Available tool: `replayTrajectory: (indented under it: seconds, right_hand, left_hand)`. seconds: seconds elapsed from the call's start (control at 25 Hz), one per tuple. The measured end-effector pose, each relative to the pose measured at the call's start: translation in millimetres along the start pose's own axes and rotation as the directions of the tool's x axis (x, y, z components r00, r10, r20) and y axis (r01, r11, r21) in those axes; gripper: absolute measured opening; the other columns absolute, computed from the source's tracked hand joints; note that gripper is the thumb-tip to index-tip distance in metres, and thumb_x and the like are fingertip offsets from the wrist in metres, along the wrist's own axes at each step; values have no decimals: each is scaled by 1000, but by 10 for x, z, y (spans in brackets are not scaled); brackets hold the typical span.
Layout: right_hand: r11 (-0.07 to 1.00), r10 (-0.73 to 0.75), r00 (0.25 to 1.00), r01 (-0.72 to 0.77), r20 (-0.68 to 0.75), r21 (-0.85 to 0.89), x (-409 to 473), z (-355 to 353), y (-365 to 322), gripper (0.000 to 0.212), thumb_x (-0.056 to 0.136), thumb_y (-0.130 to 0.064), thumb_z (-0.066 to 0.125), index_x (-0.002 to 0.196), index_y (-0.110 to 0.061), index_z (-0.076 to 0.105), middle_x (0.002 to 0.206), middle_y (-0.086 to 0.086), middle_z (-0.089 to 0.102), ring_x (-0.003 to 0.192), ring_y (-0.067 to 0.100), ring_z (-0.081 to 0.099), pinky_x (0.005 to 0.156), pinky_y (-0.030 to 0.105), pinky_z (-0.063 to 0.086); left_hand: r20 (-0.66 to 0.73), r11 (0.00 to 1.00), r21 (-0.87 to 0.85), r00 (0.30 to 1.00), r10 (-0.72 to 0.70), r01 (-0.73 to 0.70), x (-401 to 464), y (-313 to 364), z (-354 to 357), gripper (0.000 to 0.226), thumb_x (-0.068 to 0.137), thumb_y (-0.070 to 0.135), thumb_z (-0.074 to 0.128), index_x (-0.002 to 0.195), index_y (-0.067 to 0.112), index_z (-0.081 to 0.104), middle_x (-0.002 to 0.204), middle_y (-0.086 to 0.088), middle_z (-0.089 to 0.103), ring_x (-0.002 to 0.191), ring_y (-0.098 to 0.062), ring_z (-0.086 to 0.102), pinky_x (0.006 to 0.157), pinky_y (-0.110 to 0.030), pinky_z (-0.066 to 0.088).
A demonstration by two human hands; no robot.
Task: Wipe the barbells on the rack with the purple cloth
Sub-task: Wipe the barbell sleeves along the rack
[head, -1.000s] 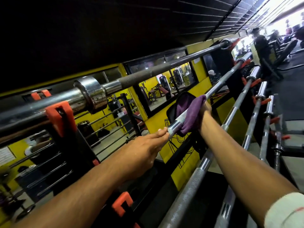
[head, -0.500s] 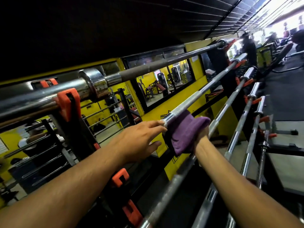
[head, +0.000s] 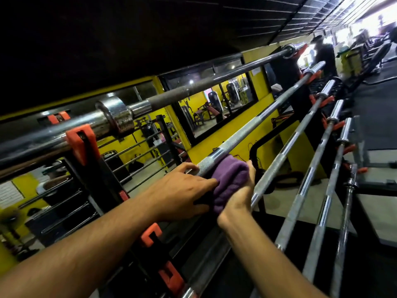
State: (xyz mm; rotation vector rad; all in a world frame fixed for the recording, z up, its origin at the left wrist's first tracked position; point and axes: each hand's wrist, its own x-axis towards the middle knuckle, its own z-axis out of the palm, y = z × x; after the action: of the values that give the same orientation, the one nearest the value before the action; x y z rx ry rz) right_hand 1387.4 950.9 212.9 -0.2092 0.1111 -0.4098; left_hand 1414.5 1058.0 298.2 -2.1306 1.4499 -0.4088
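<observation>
Right hand (head: 238,196) first: it was clamped around the purple cloth (head: 231,179), and the cloth itself was wrapped around the second barbell (head: 253,123) of the rack. One second before, this hand was much farther along the shaft, near the middle; half a second before, it was already lower; now it had come down almost to the near end, close to the orange hook (head: 150,233) of the rack upright. So the stroke had travelled toward the person along the knurled part of the bar.

Left hand (head: 180,192) had changed too. Before, only its fingertips touched the bar; now its fingers lay loosely spread over the shaft and against the edge of the cloth, not gripping it as far as I could see.

My judgement was that one pass over this bar was nearly complete, and the near sleeve below the hands was not yet reached.

Farther out, the top barbell (head: 193,89) with its steel collar hung above, and three more barbells (head: 309,168) lay to the right, away from the cloth. These, I supposed, were waiting for their turn. Behind the rack stood the yellow wall (head: 236,134) with a mirror.
</observation>
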Motion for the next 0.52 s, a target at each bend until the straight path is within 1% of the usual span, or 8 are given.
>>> replayTrajectory:
  seconds: [0.12, 0.16, 0.24, 0.32, 0.4, 0.44, 0.48, 0.52]
  right_hand:
    - [998, -17, 997, 22, 71, -66, -89, -151, 103, 61, 94, -68, 37, 98, -17, 71, 75, 10, 73, 60, 21, 71, 49, 29, 55]
    - [997, -21, 996, 27, 89, -67, -132, -183, 94, 63, 89, -71, 40, 102, -17, 70, 75, 9, 73, 61, 20, 71, 52, 29, 56]
    - [997, -24, 995, 30, 99, -65, -158, -226, 16, 68, 78, -74, 47, 110, -19, 71, 84, 10, 75, 72, 24, 73, 65, 35, 59]
    - [995, -58, 997, 61, 47, -79, -17, -272, -142, 62, 79, -70, 55, 114, -20, 67, 93, 10, 77, 81, 26, 75, 73, 41, 60]
    - [988, -119, 991, 112, -58, -105, 355, -343, -345, 49, 85, -59, 65, 116, -20, 65, 107, 10, 76, 93, 27, 74, 83, 45, 60]
    - [984, -140, 985, 128, -98, -125, 570, -358, -443, 46, 84, -55, 67, 115, -20, 64, 115, 10, 74, 100, 29, 72, 89, 47, 58]
    - [982, -151, 977, 132, -152, -133, 772, -329, -544, 46, 82, -53, 68, 114, -20, 62, 120, 10, 72, 104, 29, 70, 91, 48, 56]
    - [979, -171, 963, 142, -208, -148, 952, -249, -631, 46, 81, -54, 67, 111, -19, 60, 119, 9, 70, 103, 29, 69, 91, 47, 55]
  left_hand:
    - [-66, 1000, -7, 998, 12, -12, 2, -26, 47, 39, 94, 45, 52, 127, 25, 52, 112, 11, 68, 104, -12, 63, 114, -36, 24]
    - [-79, 999, -1, 996, 40, -40, -9, -22, 51, 44, 92, 48, 51, 131, 26, 51, 115, 12, 67, 105, -11, 63, 114, -38, 25]
    - [-77, 995, -25, 993, 94, -96, -41, 4, 25, 60, 90, 58, 47, 143, 31, 44, 121, 14, 64, 109, -6, 59, 114, -40, 25]
    - [-95, 987, -131, 992, 81, -93, -57, 6, -8, 64, 93, 59, 42, 152, 34, 35, 132, 12, 57, 119, -4, 50, 113, -35, 27]
    - [-109, 957, -289, 994, -31, -2, -68, -39, -20, 60, 99, 52, 38, 156, 35, 27, 152, 12, 41, 136, -2, 34, 115, -28, 26]
    - [-77, 933, -356, 993, -90, 57, -85, -82, -11, 61, 103, 48, 38, 158, 34, 18, 161, 12, 26, 144, 0, 22, 119, -23, 20]
    - [-6, 913, -392, 992, -125, 113, -111, -138, 12, 64, 105, 43, 39, 158, 34, 6, 166, 14, 9, 148, 2, 8, 120, -15, 8]
    - [75, 903, -404, 989, -128, 147, -135, -187, 43, 68, 106, 38, 40, 157, 36, -5, 165, 16, -8, 148, 4, -4, 115, -6, -3]
